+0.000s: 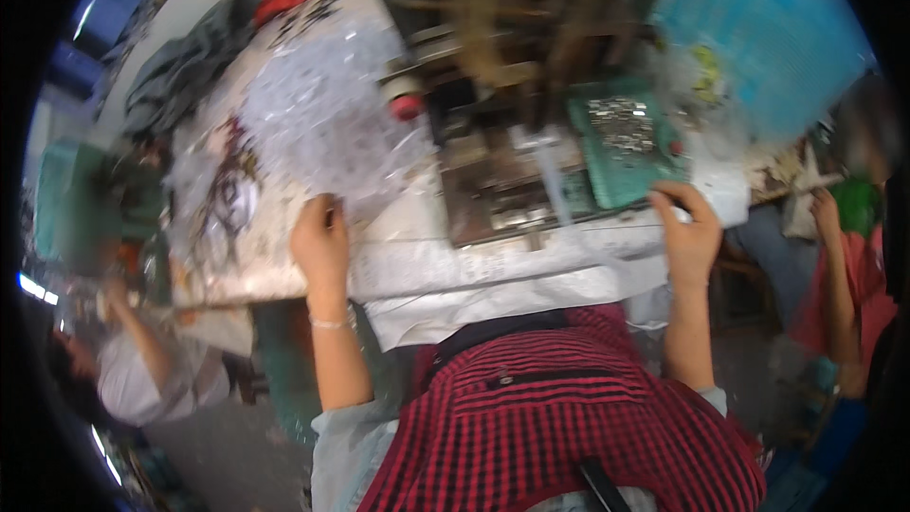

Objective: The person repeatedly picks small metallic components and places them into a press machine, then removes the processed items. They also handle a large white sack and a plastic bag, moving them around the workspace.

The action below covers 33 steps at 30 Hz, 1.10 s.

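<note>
Left hand (320,239) closed on clear plastic bag (327,123); right hand (690,232) pinching green tray (626,147). Tray is best kept level; image blurred.

Left hand (320,239) and right hand (689,232) reach forward (fingers curled).

My head camera looks steeply down at close range over my red-checked apron (559,408) onto the workbench (493,265), facing forward; its fisheye bends the edges, and both forearms enter from below.
</note>
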Available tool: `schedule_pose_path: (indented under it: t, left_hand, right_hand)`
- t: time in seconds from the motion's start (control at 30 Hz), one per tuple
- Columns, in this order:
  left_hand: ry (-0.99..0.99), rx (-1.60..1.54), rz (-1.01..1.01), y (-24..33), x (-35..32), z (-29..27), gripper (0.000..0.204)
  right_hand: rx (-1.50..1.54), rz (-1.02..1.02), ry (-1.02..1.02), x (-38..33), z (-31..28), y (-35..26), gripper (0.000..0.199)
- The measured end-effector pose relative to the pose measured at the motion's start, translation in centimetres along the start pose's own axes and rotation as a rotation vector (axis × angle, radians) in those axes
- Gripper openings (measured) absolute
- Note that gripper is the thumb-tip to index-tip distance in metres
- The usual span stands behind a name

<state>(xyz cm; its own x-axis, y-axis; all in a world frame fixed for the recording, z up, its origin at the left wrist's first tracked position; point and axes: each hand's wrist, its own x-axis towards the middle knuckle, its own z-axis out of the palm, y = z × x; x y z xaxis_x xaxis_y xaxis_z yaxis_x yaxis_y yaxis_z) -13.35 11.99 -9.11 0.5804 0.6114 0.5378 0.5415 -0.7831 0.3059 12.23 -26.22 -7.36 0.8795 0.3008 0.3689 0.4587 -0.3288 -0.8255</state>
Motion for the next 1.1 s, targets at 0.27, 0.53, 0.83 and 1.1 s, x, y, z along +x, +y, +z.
schedule_pose_path:
  t: [0.27, 0.53, 0.83, 1.1]
  left_hand:
    - [-0.004, -0.759, -0.175, 8.3, 2.7, 2.0, 0.009]
    - [0.172, -1.146, -0.05, 13.2, 4.1, -2.7, 0.014]
    - [0.204, -1.27, -0.045, 17.1, 4.5, -3.0, 0.011]
    - [0.305, -1.189, 0.169, 19.3, 6.4, -7.8, 0.013]
  right_hand:
    - [0.277, -0.261, -0.112, 6.5, 7.4, -8.1, 0.015]
    - [0.5, -0.071, -0.112, 6.5, 8.3, -8.9, 0.013]
    - [0.756, -0.017, -0.113, 3.8, 10.7, -10.0, 0.037]
    - [0.891, 0.117, -0.143, 4.0, 10.8, -10.3, 0.047]
